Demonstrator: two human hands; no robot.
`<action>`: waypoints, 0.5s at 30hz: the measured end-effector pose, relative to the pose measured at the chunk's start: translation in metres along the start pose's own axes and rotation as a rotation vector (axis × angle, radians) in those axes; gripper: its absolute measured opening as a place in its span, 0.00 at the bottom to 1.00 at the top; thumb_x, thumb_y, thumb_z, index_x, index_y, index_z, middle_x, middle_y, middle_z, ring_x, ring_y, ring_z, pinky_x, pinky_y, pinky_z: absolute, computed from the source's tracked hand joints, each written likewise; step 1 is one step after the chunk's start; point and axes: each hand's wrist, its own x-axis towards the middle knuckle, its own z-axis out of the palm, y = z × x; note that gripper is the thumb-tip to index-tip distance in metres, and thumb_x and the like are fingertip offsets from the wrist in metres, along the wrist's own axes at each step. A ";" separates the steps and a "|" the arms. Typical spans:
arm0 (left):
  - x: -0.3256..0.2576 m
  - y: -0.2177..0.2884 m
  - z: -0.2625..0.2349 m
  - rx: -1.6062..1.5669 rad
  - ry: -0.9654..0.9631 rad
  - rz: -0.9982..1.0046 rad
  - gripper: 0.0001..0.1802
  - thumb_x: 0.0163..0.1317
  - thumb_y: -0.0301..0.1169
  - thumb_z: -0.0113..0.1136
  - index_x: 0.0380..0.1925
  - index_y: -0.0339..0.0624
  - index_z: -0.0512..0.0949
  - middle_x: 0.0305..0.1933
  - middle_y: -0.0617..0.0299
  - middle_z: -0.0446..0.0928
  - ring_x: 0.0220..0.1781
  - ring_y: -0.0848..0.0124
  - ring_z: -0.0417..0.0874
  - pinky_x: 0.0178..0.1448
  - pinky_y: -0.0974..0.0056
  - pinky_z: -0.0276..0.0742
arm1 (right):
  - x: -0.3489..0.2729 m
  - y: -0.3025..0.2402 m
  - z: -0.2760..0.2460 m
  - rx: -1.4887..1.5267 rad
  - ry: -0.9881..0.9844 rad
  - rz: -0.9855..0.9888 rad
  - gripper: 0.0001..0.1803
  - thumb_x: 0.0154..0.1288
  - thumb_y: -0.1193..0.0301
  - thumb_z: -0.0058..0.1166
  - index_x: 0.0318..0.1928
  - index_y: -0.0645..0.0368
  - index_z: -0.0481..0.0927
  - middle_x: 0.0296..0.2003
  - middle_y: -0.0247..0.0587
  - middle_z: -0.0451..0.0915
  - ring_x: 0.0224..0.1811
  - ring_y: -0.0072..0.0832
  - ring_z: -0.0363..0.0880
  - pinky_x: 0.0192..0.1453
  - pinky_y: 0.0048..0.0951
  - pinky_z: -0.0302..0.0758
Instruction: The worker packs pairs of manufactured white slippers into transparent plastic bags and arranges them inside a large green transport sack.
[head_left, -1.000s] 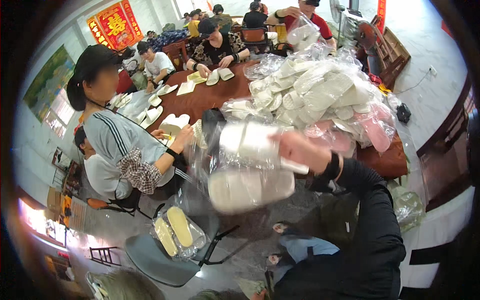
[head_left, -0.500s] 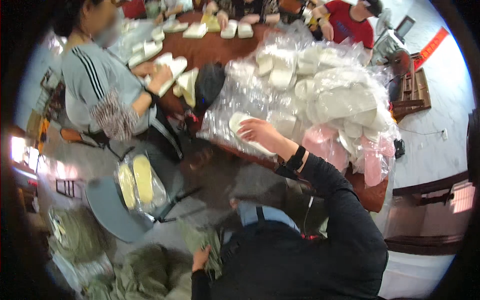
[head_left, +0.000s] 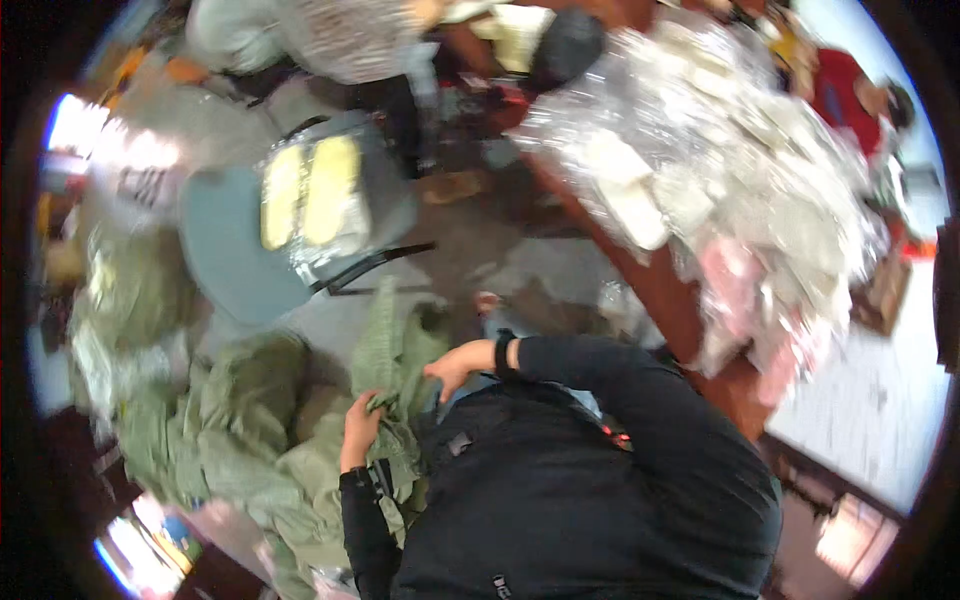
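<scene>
My left hand (head_left: 360, 425) is closed on the edge of a green woven sack (head_left: 385, 350) that stands up between my arms. My right hand (head_left: 455, 367) reaches in from the right and touches the same sack's upper edge, its fingers curled; a dark band sits on that wrist. More green sacks (head_left: 220, 440) lie heaped on the floor to my left. The picture is blurred by head motion.
A grey chair (head_left: 240, 265) carries a clear bag with a pair of yellow insoles (head_left: 310, 195). A brown table (head_left: 670, 290) on the right bears a big pile of clear bags of pale insoles (head_left: 740, 170). Another person sits at the top.
My view has swung down from the table to the floor. My right hand left the pile of bags and came down to the green sack, which my left hand holds.
</scene>
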 end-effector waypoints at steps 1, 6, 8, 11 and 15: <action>-0.009 -0.014 -0.014 0.017 0.059 0.047 0.21 0.51 0.26 0.57 0.48 0.41 0.72 0.48 0.47 0.74 0.52 0.54 0.73 0.51 0.59 0.69 | 0.015 -0.027 -0.017 0.072 -0.154 0.164 0.50 0.48 0.52 0.61 0.64 0.63 0.49 0.52 0.60 0.68 0.54 0.48 0.68 0.50 0.42 0.69; -0.057 -0.056 -0.098 -0.196 0.146 0.284 0.22 0.43 0.18 0.50 0.43 0.40 0.74 0.46 0.53 0.75 0.51 0.55 0.74 0.51 0.61 0.69 | 0.108 -0.087 -0.032 -0.099 -0.180 0.282 0.66 0.38 0.62 0.70 0.67 0.40 0.30 0.60 0.72 0.49 0.55 0.51 0.66 0.53 0.43 0.68; -0.095 -0.019 -0.143 -0.114 0.332 0.473 0.21 0.41 0.16 0.51 0.40 0.39 0.74 0.41 0.52 0.75 0.47 0.56 0.75 0.48 0.61 0.71 | 0.183 -0.038 0.029 -0.311 -0.236 0.261 0.63 0.40 0.66 0.67 0.67 0.39 0.30 0.59 0.63 0.56 0.56 0.49 0.65 0.54 0.41 0.67; -0.134 -0.062 -0.167 -0.100 0.537 0.421 0.20 0.42 0.16 0.54 0.40 0.38 0.74 0.38 0.52 0.75 0.43 0.55 0.75 0.46 0.61 0.71 | 0.240 -0.044 0.068 -0.255 -0.544 -0.481 0.24 0.57 0.64 0.52 0.55 0.51 0.66 0.55 0.47 0.67 0.49 0.38 0.73 0.45 0.40 0.70; -0.147 -0.130 -0.220 -0.323 0.892 0.268 0.16 0.47 0.18 0.55 0.39 0.38 0.74 0.37 0.51 0.74 0.42 0.55 0.76 0.46 0.64 0.71 | 0.314 -0.246 0.001 -0.092 -0.559 0.020 0.15 0.57 0.71 0.48 0.46 0.59 0.71 0.42 0.47 0.76 0.46 0.37 0.72 0.43 0.36 0.68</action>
